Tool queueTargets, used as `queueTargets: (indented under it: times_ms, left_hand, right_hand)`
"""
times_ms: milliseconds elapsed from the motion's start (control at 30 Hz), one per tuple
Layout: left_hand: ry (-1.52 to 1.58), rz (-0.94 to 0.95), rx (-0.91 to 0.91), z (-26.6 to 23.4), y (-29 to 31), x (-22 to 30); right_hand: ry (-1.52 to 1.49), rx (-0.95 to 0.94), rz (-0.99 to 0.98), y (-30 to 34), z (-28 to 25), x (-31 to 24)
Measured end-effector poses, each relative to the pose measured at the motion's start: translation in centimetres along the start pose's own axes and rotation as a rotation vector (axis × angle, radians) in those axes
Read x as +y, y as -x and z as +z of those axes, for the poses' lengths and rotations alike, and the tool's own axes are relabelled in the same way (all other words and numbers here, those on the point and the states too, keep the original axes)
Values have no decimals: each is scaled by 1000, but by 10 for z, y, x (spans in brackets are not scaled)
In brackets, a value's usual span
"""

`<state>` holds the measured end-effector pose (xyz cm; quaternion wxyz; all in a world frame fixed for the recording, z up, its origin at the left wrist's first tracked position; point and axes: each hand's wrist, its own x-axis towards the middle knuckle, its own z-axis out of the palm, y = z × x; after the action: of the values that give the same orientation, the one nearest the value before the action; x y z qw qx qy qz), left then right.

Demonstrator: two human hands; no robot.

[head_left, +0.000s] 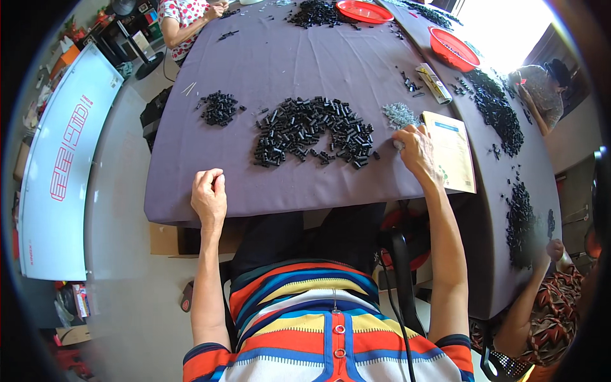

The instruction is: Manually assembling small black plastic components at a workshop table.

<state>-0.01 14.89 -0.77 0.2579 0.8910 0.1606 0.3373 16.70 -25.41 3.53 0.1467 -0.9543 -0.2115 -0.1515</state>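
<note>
My left hand (209,196) is closed, fingers curled in, at the near edge of the purple cloth; whatever it may hold is hidden. My right hand (416,153) is closed too, beside a small heap of silvery metal pieces (400,115). A greyish bit shows at its fingertips, too small to name. Its side overlaps a yellowish printed packet (453,149). Between my hands lies a curved pile of short black tube-like pieces (289,124), touched by neither hand. Left of that pile sits a smaller black heap (218,109).
A can-like tube (434,84) lies beyond the packet. Red trays (364,11) and more black heaps (496,111) are spread over the tables. Other people sit at the far left and along the right side. A white panel (67,165) stands on the left.
</note>
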Motion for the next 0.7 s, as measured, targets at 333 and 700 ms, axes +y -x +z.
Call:
queueTargets:
  times_ms: [333, 700]
  left_hand:
    - [-6, -20, 18, 4, 1, -4]
    - [83, -128, -33, -2, 0, 5]
  right_hand:
    - [272, 37, -118, -1, 15, -7]
    - [-194, 243, 151, 14, 30, -30]
